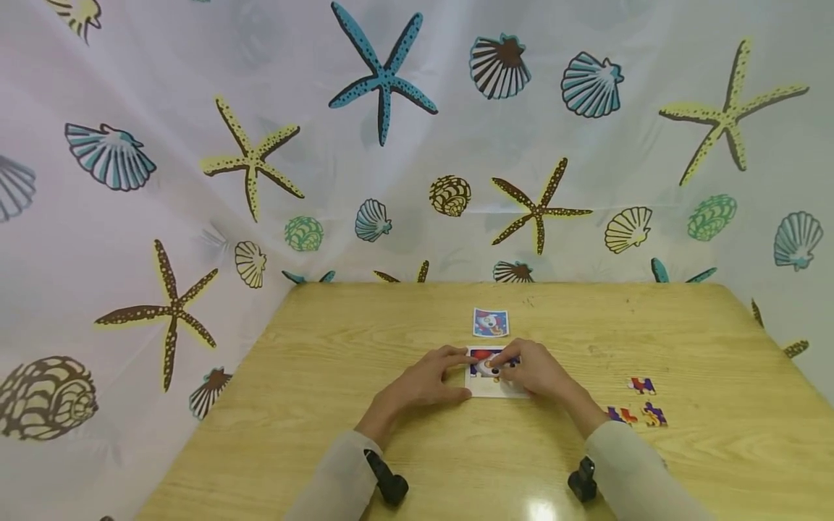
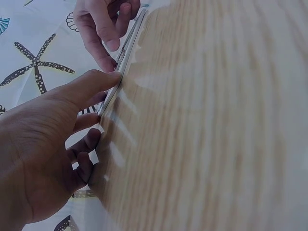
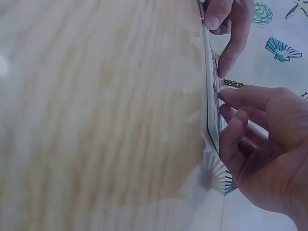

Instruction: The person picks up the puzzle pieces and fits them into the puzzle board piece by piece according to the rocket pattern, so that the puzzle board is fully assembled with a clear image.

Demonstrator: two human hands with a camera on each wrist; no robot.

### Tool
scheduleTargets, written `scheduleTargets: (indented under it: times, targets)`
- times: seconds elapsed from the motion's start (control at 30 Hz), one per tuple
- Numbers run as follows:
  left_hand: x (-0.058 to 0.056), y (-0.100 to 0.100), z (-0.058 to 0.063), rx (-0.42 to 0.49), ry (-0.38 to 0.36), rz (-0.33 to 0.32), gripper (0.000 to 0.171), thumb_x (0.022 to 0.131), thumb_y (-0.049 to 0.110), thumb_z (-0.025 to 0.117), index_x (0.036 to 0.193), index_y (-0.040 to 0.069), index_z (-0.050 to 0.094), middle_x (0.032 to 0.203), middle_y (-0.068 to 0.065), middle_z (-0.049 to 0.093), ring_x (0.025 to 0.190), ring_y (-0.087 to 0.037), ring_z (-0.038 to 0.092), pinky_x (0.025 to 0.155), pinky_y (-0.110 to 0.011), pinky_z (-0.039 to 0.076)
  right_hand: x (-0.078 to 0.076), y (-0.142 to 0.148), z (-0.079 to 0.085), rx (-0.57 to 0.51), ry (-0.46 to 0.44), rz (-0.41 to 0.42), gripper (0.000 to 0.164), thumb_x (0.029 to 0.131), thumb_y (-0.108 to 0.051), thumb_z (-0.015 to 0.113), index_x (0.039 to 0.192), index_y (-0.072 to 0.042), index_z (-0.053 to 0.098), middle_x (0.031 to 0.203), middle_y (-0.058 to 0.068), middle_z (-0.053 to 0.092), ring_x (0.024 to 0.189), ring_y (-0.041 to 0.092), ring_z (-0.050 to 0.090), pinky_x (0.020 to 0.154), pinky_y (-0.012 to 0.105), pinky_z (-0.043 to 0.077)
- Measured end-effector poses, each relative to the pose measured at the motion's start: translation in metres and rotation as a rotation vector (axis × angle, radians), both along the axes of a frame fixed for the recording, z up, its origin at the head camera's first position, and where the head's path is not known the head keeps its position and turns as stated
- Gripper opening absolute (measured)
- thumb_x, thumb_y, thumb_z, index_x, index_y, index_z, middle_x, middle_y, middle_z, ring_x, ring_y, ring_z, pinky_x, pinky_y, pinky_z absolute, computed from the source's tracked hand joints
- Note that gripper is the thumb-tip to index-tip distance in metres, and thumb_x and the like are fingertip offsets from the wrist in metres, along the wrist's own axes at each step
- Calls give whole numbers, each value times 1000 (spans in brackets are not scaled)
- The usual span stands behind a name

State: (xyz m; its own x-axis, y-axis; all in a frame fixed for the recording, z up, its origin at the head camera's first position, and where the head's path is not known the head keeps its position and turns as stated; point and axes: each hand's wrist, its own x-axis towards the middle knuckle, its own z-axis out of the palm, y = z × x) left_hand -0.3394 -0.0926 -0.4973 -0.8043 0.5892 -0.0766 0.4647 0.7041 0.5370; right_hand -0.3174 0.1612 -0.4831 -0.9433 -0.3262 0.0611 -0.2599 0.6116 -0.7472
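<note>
The puzzle board (image 1: 494,391) is white-edged — partly filled.

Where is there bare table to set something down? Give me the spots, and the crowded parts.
Bare table lies left of the left hand, between the sleeves in front of the puzzle board, and right of the loose pieces. Crowded: the board, where the right hand also reaches in, with the picture card just behind.
</note>
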Motion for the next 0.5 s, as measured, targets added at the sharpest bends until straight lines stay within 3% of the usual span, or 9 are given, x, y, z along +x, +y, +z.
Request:
scheduleTargets:
  times: [0.13,0.23,0.33,0.5]
  targets:
    - [-1,1,0,4,3,-9,64,95,45,73,154,30,53,162,0,41,149,-27,37,115,-56,37,3,5,3,-27,-53,-2,18,97,-6,69,111,-6,80,118,13,69,61,12,54,57,28,48]
    - [0,1,1,10,1,-14,64,95,44,73,153,28,54,162,-1,42,148,-28,38,115,-56,38,5,9,3,-53,-80,-11,21,100,-9,67,117,-5,77,126,17,68,42,12,44,44,28,43]
    - [1,1,2,14,-7,-12,63,95,44,74,153,28,54,162,-1,41,148,-28,38,115,-56,37,8,16,3,-56,-51,-15,23,101,-10,65,121,-4,75,127,17,69,57,10,51,55,29,46]
    - [0,0,1,17,-2,-6,63,95,45,73,153,30,54,163,0,41,149,-28,37,116,-55,36,11,27,3,-94,-73,-36,25,102,-11,65,125,-6,73,121,14,70,53,12,46,51,29,44]
